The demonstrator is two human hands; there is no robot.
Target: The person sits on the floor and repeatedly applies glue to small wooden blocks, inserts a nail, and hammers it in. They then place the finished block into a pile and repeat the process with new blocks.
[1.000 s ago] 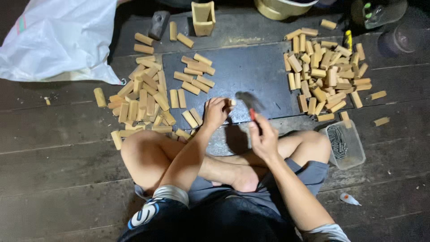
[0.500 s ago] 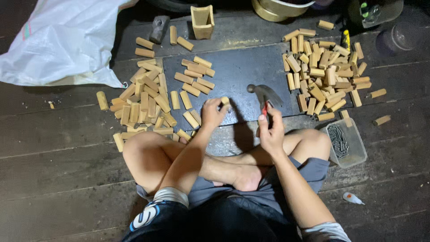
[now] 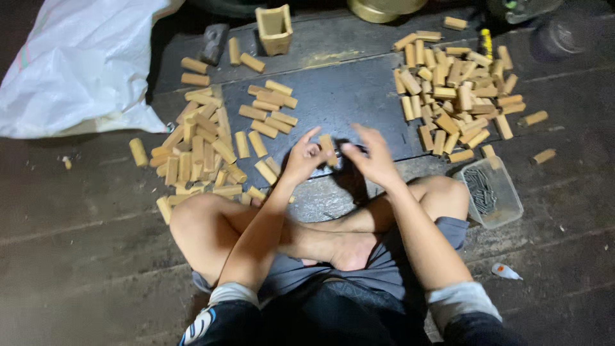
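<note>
Above the dark slab (image 3: 333,96), left hand (image 3: 301,160) and right hand (image 3: 371,157) pinch a short tan block (image 3: 327,146); block piles (image 3: 198,150) flank it.

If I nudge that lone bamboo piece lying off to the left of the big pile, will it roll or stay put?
The lone bamboo piece looks round and lies on its side, so it would probably roll sideways across the wooden floor. It seems stiff and likely light, being short. Floorboard seams might stop it early.

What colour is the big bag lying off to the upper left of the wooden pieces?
White, seen in the head view: the bag is a crumpled white sack.
</note>
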